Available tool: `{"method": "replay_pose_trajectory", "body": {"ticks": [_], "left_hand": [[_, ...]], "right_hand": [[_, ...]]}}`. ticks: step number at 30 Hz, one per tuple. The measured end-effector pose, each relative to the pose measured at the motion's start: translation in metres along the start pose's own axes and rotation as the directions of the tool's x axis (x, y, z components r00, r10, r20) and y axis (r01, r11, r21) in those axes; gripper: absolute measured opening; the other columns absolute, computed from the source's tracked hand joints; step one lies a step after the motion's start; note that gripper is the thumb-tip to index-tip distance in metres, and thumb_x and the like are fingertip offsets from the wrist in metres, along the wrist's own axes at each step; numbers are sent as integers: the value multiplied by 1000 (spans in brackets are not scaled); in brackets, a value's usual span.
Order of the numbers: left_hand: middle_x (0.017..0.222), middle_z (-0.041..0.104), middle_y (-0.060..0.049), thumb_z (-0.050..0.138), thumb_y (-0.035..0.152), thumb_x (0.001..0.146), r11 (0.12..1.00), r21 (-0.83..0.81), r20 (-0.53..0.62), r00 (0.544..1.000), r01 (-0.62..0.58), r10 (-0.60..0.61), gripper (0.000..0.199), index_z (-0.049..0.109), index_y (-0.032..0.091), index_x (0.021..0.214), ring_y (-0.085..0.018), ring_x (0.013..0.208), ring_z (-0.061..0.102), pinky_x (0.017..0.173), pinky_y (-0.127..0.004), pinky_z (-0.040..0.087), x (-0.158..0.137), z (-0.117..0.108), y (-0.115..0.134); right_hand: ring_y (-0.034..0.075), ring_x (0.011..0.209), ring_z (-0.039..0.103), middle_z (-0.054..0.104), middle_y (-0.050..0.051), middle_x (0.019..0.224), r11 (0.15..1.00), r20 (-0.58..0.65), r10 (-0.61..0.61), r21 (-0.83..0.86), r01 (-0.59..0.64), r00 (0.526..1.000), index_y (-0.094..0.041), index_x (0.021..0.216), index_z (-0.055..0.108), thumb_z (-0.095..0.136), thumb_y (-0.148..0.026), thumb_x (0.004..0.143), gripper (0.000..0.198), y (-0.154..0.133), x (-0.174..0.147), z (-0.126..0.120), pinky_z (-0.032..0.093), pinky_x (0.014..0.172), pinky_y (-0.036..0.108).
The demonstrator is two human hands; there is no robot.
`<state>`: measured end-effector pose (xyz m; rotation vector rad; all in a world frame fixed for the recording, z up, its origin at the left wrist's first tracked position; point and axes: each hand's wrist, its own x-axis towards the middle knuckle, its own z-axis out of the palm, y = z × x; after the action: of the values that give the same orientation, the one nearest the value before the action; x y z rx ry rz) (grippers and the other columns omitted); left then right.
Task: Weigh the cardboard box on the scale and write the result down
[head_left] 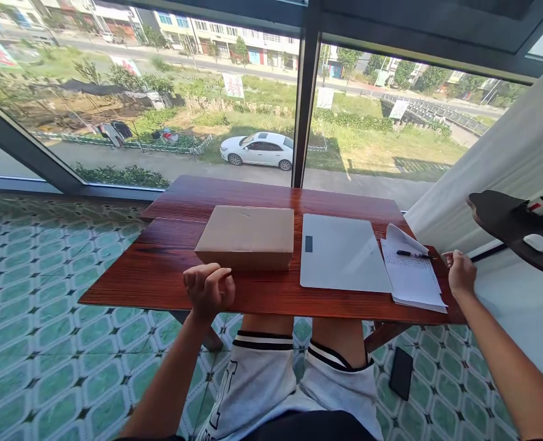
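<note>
My left hand point(208, 290) rests on the red-brown wooden table point(170, 263) with fingers curled, just in front of a closed cardboard box point(247, 237), holding nothing. My right hand point(459, 272) is loosely closed at the table's right edge, beside a paper notepad point(412, 278) with a black pen point(412, 253) lying on it. A white flat laptop-like slab point(342, 252) lies between the box and the notepad.
A black phone point(401, 372) lies on the green patterned tile floor point(46, 318) under the table's right side. A dark shelf point(505, 220) with a white mouse point(539, 243) juts out at right. Large windows stand behind the table; my knees are below it.
</note>
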<state>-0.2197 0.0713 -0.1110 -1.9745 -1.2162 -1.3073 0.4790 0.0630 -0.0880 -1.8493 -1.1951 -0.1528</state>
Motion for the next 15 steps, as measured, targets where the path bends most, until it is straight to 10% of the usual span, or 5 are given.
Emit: {"method": "replay_pose_trajectory", "body": {"ticks": [3,8,15], "left_hand": [[91,61,-7,61,27,81,1000,0,-70,997,17,-17,20,56,23,100,-23,87,56,85,-41,37,0,-1,3],[98,56,-9,56,35,85,958,-105,-151,948,267,-280,22,52,21,101,-25,95,53,88,-46,39,11,-5,5],[112,52,-9,50,38,89,710,-382,-190,701,592,-687,31,50,18,114,-23,103,53,95,-45,44,36,0,-1]], "right_hand": [[22,71,53,57,15,72,1000,-9,-28,-8,27,1000,-23,66,60,22,-58,98,61,-47,0,-2,41,73,43],[21,77,54,60,9,78,898,-49,-420,123,422,906,-18,78,62,33,-44,102,46,-177,-43,12,42,78,40],[18,92,56,62,8,102,809,90,-459,453,375,884,-19,106,60,48,-32,100,19,-323,-141,69,46,79,34]]}}
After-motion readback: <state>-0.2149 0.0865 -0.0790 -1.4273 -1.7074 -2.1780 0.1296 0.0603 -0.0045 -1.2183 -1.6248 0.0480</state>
